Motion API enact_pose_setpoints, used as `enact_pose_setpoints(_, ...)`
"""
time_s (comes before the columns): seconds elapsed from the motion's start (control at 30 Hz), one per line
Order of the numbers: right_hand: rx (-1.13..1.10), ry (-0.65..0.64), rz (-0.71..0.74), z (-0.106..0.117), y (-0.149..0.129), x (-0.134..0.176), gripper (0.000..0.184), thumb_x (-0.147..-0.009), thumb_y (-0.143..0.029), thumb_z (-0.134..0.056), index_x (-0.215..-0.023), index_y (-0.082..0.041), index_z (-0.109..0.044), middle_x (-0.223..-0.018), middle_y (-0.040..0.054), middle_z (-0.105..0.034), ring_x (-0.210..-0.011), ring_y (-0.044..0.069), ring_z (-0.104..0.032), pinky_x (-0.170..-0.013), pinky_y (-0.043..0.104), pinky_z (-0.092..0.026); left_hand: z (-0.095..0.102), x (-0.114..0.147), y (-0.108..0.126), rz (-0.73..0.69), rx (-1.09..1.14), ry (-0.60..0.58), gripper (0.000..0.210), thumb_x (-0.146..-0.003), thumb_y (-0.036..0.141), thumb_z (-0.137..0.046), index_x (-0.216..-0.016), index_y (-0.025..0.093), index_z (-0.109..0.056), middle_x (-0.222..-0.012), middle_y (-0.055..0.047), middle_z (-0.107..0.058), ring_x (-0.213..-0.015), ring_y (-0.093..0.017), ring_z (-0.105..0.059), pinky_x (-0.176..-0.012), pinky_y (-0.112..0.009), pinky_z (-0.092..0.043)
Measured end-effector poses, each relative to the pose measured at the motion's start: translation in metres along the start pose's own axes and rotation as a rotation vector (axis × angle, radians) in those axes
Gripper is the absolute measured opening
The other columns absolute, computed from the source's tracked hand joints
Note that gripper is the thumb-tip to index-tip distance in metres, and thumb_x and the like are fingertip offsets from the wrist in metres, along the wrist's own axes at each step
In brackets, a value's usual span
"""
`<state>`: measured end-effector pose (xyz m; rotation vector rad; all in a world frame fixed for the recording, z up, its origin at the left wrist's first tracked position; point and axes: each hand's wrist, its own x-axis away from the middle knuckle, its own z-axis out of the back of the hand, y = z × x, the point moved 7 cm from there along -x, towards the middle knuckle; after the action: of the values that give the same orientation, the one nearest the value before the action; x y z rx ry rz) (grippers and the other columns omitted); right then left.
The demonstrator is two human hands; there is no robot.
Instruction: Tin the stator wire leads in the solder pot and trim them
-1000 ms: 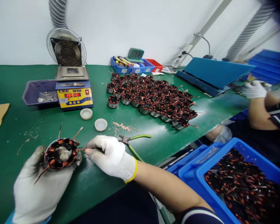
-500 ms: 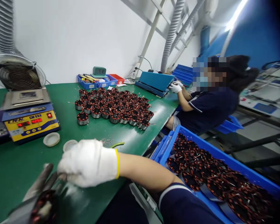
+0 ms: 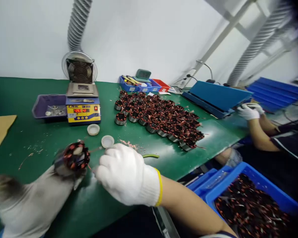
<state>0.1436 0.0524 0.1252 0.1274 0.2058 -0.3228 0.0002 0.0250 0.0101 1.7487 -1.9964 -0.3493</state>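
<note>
My left hand (image 3: 43, 195), in a greyish worn glove, grips a motor stator (image 3: 75, 155) wound with copper wire, a white piece inside its ring. Its fingers wrap the stator's metal side from below; the near end of the hand is blurred. Just right of the stator is my right hand (image 3: 125, 175), in a white knitted glove with a yellow cuff. Its fingers are pinched together, and a thin reddish wire from the stator runs toward the fingertips. What lies between them is too small to make out.
Many stators (image 3: 161, 115) crowd the green table (image 3: 109, 205). A yellow soldering pot (image 3: 83, 112), purple tray (image 3: 48, 114), two white lids (image 3: 107, 141), wire clippings (image 3: 130, 144) and a green-handled tool (image 3: 151, 155) lie around. A blue crate (image 3: 250, 175) holds stators; a co-worker's gloved hands (image 3: 249, 111) are at right.
My view has swung left, so the table's contents sit further right. The stator in my left hand has come up and tilted toward the view; my right hand stays closed beside it.
</note>
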Motion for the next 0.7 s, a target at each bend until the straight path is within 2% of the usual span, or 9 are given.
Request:
enact_pose_setpoints(0.07,-0.002,0.067,0.064,0.005,-0.016,0.0,0.006,-0.086,-0.024,-0.051,-0.084,-0.021,-0.056,-0.071,0.0029,-0.057,-0.065,0.02,-0.048,-0.058,0.035,-0.025,-0.004,0.004,-0.005,-0.017,-0.073,0.073,0.089,-0.068,0.083,-0.06,-0.139,0.03,-0.057,-0.137,-0.003,-0.065,-0.142,-0.035,-0.039,-0.109,-0.046,-0.044)
enact_pose_setpoints(0.17,-0.002,0.113,0.09,0.017,-0.02,-0.005,0.008,-0.086,-0.024,-0.05,-0.083,-0.021,-0.056,-0.071,0.0021,-0.057,-0.064,0.02,-0.049,-0.058,0.036,-0.027,-0.016,0.002,-0.008,-0.043,-0.406,0.151,0.065,-0.07,0.06,-0.076,-0.126,0.027,-0.068,-0.13,-0.003,-0.069,-0.138,-0.034,-0.044,-0.111,-0.041,-0.041)
enact_pose_setpoints(0.23,-0.024,0.105,0.07,0.021,-0.011,-0.01,0.01,-0.087,-0.024,-0.05,-0.082,-0.02,-0.058,-0.072,0.0022,-0.059,-0.065,0.02,-0.05,-0.059,0.036,-0.03,-0.022,0.001,-0.002,-0.106,-0.69,0.183,0.052,-0.064,0.041,-0.087,-0.112,0.026,-0.075,-0.125,-0.002,-0.071,-0.126,-0.031,-0.056,-0.104,-0.032,-0.046)
enact_pose_setpoints(0.3,-0.087,0.104,0.026,0.02,0.003,-0.013,0.015,-0.09,-0.025,-0.048,-0.082,-0.019,-0.06,-0.074,0.0029,-0.061,-0.065,0.019,-0.052,-0.062,0.035,-0.034,-0.024,0.001,-0.002,-0.091,-0.833,0.189,0.042,-0.062,0.039,-0.088,-0.099,0.022,-0.078,-0.106,-0.003,-0.077,-0.103,-0.028,-0.068,-0.087,-0.027,-0.054)
enact_pose_setpoints(0.4,-0.364,0.128,-0.013,0.015,0.026,-0.012,0.021,-0.093,-0.025,-0.047,-0.082,-0.017,-0.063,-0.077,0.0036,-0.064,-0.07,0.017,-0.055,-0.068,0.032,-0.041,-0.018,0.005,-0.013,0.123,-0.676,0.235,0.035,-0.077,0.051,-0.074,-0.083,0.017,-0.075,-0.07,-0.003,-0.073,-0.066,-0.023,-0.068,-0.063,-0.03,-0.057)
enact_pose_setpoints(0.5,-0.673,0.184,-0.115,0.009,0.052,-0.003,0.019,-0.093,-0.024,-0.05,-0.082,-0.016,-0.063,-0.079,0.0034,-0.066,-0.074,0.015,-0.06,-0.069,0.029,-0.046,-0.013,0.012,-0.019,0.259,-0.434,0.43,0.035,-0.09,0.044,-0.058,-0.07,0.017,-0.068,-0.06,-0.001,-0.07,-0.053,-0.019,-0.065,-0.054,-0.029,-0.057)
enact_pose_setpoints(0.6,-0.86,0.404,-0.403,0.008,0.083,0.019,0.02,-0.094,-0.025,-0.047,-0.081,-0.017,-0.06,-0.073,0.0019,-0.063,-0.075,0.015,-0.064,-0.066,0.027,-0.048,-0.011,0.015,-0.01,0.215,-0.33,0.642,0.038,-0.096,0.039,-0.049,-0.07,0.016,-0.065,-0.06,-0.005,-0.071,-0.052,-0.02,-0.067,-0.051,-0.03,-0.058)
enact_pose_setpoints(0.63,-0.89,0.433,-0.476,0.005,0.085,0.025,0.02,-0.093,-0.025,-0.048,-0.08,-0.017,-0.06,-0.072,0.0015,-0.063,-0.074,0.015,-0.064,-0.066,0.027,-0.048,-0.011,0.015,-0.006,0.186,-0.296,0.684,0.037,-0.097,0.038,-0.047,-0.073,0.016,-0.066,-0.062,-0.006,-0.072,-0.053,-0.021,-0.069,-0.05,-0.031,-0.059)
enact_pose_setpoints(0.7,-0.866,0.342,-0.505,-0.005,0.071,0.029,0.015,-0.09,-0.025,-0.055,-0.082,-0.017,-0.064,-0.076,0.0019,-0.066,-0.076,0.015,-0.066,-0.068,0.026,-0.049,-0.011,0.012,-0.001,0.131,-0.2,0.676,0.034,-0.099,0.036,-0.045,-0.081,0.017,-0.066,-0.065,-0.005,-0.074,-0.057,-0.022,-0.072,-0.05,-0.033,-0.061)
